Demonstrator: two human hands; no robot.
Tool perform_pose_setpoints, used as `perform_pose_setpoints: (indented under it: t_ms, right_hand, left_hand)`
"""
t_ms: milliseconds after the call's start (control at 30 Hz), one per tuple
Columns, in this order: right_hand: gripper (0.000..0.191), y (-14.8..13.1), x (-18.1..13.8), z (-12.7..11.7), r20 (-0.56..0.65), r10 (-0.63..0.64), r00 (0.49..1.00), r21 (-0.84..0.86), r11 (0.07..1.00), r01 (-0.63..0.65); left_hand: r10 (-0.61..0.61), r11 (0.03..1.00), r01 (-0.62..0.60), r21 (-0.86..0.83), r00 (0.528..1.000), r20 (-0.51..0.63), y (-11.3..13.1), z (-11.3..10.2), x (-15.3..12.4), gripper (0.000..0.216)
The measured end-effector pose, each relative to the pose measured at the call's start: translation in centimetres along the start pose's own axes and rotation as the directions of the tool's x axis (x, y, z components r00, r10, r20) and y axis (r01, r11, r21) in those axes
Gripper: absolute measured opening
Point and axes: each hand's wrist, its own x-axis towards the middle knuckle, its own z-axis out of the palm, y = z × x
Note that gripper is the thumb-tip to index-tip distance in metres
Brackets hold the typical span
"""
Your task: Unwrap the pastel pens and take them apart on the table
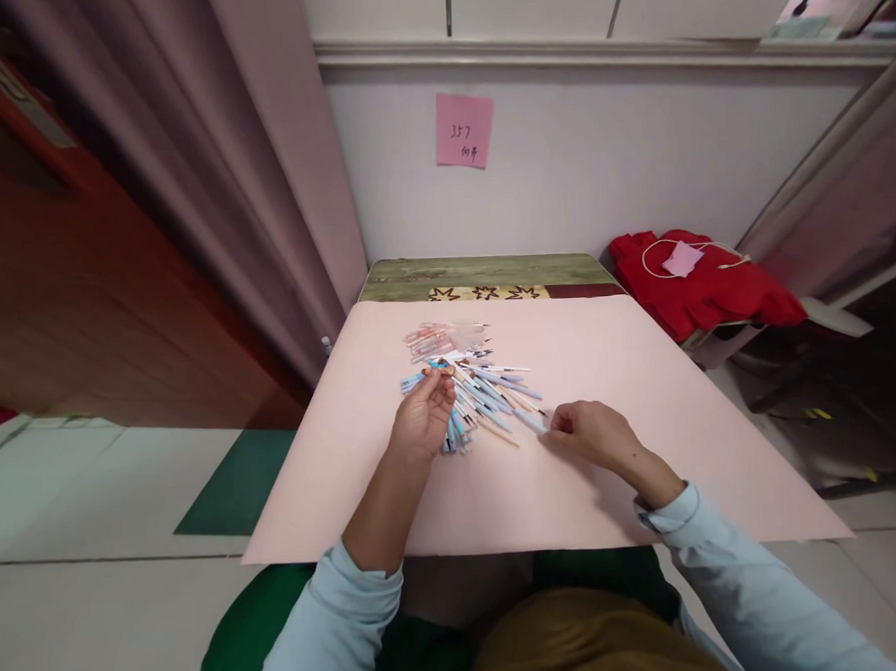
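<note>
Container: one clear plastic packet (442, 337), crinkled and glossy, lies at the far end of the pile of pens (482, 394); something pinkish shows inside, too small to make out.
Pens: slim straight sticks, mostly light blue and white with a few tan ones, fanned and crossed over each other in the middle of the pink sheet (650, 465).
Count of pens: one pile, too tangled for an exact count.
Surface: the pink sheet is smooth and matte and covers the table (482, 272), whose green patterned far edge stays bare.
Left hand (424, 413): rests on the near-left edge of the pile, fingers curled in and pinched with the thumb on a blue-ended pen (411, 382), whose tip juts out to the left.
Right hand (589, 430): lies on the sheet just right of the pile, fingertips narrowed onto the near end of one light-blue pen (532, 421).
Sleeves: two, pale blue, pushed up above the wrists.
Wall: one pink square sticky note (464, 129) with handwriting.
Right of table: one crumpled red cloth (705, 292), soft and folded, with a thin white cable (658, 247) looped on it.
</note>
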Motion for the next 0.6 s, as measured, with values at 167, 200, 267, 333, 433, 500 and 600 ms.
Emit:
perform_pose_setpoints:
  t_ms: [167,200,267,333,433,500,600]
  right_hand:
    - [0.016,-0.3,0.1,0.7,-0.017,-0.001,1.0,-0.015,1.0,0.0]
    - [0.016,-0.4,0.2,0.8,-0.037,0.008,0.999,-0.034,0.999,-0.01]
    - [0.017,-0.6,0.2,0.9,-0.071,0.024,0.997,-0.072,0.997,-0.029]
    - [0.019,-1.0,0.2,0.9,-0.099,0.033,0.995,-0.091,0.995,-0.042]
    - [0.017,-2.1,0.2,1.0,-0.155,-0.023,0.988,-0.038,0.999,0.017]
    - [0.013,-3.2,0.2,1.7,-0.182,-0.13,0.975,0.048,0.989,0.141]
    - [0.01,-5.0,0.5,3.3,-0.198,-0.248,0.948,0.158,0.947,0.281]
  left_hand:
    - [0.028,1.0,-0.028,-0.013,1.0,0.011,1.0,-0.1,0.2,0.008]
    - [0.033,0.999,-0.033,-0.017,0.999,0.014,1.1,0.0,0.2,0.009]
    - [0.03,0.999,-0.029,-0.02,0.999,0.018,1.1,0.0,0.2,0.009]
    - [0.014,1.0,-0.014,-0.015,1.0,0.01,1.0,0.0,0.1,0.008]
    - [-0.002,1.0,0.002,-0.008,1.0,-0.003,0.8,0.0,0.1,0.008]
    - [-0.002,1.0,0.002,-0.012,1.0,0.002,0.7,0.0,0.1,0.008]
    - [-0.002,1.0,0.002,-0.013,1.0,0.0,0.7,0.0,0.0,0.009]
